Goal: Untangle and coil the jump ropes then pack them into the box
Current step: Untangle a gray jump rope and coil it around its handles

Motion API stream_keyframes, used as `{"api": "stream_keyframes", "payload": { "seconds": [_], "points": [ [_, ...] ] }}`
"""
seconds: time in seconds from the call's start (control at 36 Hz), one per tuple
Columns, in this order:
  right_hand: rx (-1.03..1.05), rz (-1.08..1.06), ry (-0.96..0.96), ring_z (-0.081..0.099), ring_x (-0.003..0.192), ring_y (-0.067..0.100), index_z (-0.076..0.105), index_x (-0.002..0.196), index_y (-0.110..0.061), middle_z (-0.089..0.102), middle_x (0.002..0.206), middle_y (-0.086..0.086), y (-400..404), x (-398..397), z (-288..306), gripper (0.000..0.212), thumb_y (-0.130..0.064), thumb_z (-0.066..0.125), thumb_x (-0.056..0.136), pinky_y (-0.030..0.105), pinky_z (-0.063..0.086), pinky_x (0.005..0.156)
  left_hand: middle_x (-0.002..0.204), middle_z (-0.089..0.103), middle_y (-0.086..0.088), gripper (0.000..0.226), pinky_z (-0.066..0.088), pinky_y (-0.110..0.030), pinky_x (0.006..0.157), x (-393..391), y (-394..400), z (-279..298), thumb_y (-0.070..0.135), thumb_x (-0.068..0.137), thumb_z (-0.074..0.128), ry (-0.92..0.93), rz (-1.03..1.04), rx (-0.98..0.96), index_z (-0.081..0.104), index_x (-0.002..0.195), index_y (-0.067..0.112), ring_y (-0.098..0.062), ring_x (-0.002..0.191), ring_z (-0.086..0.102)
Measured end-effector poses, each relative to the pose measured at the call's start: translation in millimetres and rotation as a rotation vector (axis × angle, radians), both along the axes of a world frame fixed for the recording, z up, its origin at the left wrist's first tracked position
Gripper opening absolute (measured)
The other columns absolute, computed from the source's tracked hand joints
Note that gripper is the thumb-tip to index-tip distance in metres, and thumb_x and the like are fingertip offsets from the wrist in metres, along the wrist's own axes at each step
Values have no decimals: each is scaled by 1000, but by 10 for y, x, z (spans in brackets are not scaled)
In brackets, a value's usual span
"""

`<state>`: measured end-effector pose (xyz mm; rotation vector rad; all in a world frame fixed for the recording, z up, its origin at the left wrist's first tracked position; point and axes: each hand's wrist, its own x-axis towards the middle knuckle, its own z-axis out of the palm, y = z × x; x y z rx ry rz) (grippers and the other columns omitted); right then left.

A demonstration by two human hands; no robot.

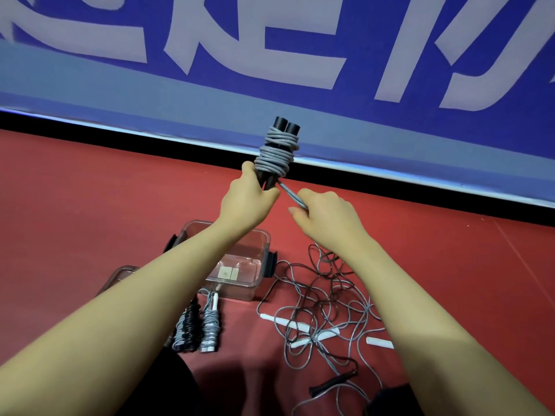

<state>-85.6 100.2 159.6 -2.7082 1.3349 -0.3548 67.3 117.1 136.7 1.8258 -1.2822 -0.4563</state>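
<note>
The left hand (246,196) has its grip clamped round the lower ends of two black handles (285,127) held upright together, a grey rope (276,156) wound round them in tight turns. The right hand (324,214) pinches the last free length of that rope (289,193) just below the winding, its fingers curled on it. The step in hand looks to be the finish of coiling this rope: the next move calls for tucking or winding off the tail so it holds, then laying the bundle in the clear box (240,265), which stands open on the red floor (90,205) beneath the forearms, toward the wall. Beside its near edge lie two coiled bundles (198,325), not yet packed. To the right lies a tangle of ropes (324,301) with white handles (285,321) and a black one (330,385). How many ropes are in it cannot be told; the forearms hide part of the box and what may be its lid (120,277).
</note>
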Motion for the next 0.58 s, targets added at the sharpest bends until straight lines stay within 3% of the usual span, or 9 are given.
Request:
{"api": "stream_keyframes", "payload": {
  "seconds": [0.17, 0.28, 0.39, 0.5, 0.58],
  "points": [
    [54, -4, -10, 46, 76, 32, 31, 61, -20, 42, 66, 1, 67, 64, 65, 37, -32, 49, 90, 32, 30, 65, 76, 64, -9, 14, 53, -38, 69, 31, -31, -41, 27, 77, 54, -106, -32, 193, 52, 81, 14, -34, 78, 62],
    [69, 1, -26, 44, 73, 29, 33, 59, -20, 43, 63, 0, 108, 89, 86, 36, -32, 51, 88, 31, 30, 63, 94, 64, -14, 23, 42, -33, 67, 19, -45, -88, 29, 82, 54, -207, -3, 236, 54, 96, 12, -33, 81, 55],
    [18, 69, -44, 54, 81, 32, 49, 72, -19, 58, 75, 5, 161, 80, 111, 18, -29, 52, 86, 31, 34, 63, 108, 61, -15, 33, 37, -33, 70, 21, -23, -86, 31, 89, 52, -477, 22, 294, 48, 114, 9, -35, 98, 58],
    [-84, 163, 38, 57, 93, 32, 49, 85, -21, 60, 99, 2, 177, 54, 166, 3, -22, 48, 87, 31, 31, 65, 109, 62, -14, 31, 37, -32, 68, 44, 23, -79, 25, 90, 53, -788, -37, 362, 47, 117, 10, -35, 97, 61],
    [-182, 147, 122, 58, 90, 34, 56, 104, -16, 51, 115, 2, 144, 36, 181, 18, -19, 44, 92, 34, 34, 64, 108, 63, -11, 30, 37, -31, 66, 27, 58, -70, 22, 90, 53, -956, -153, 390, 50, 119, 14, -33, 98, 61]
  ]
}}
